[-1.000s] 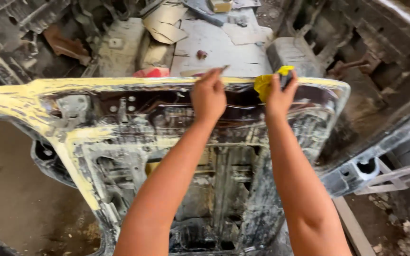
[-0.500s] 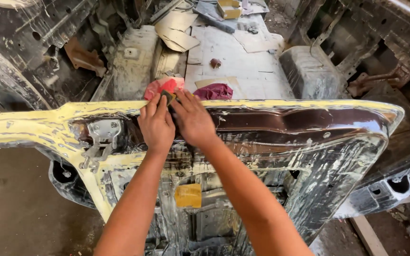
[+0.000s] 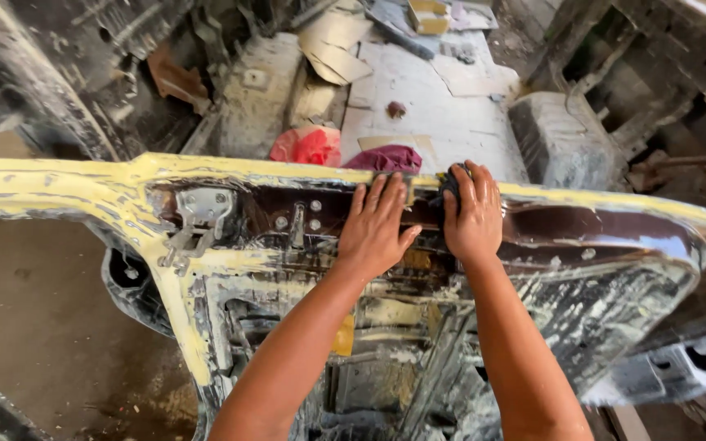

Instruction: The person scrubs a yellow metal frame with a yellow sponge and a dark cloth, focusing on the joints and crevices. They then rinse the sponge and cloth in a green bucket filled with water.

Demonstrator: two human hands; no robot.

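From my remote seat I saw the stripped car door (image 3: 206, 212), smeared with yellow filler, lying across the view with its long axis running left to right and its top edge away from the wearer. Both hands sat side by side on that upper edge, just right of its middle. The left hand (image 3: 376, 233) lay flat and spread, fingers open on the metal, holding nothing. The right hand (image 3: 471, 216) was curled down over a dark pad (image 3: 449, 181), perhaps a sanding block or cloth; too little showed to tell. Beyond the edge, a red rag (image 3: 308, 147) and a maroon rag (image 3: 387, 158) lay on the stripped cabin floor (image 3: 443, 106).
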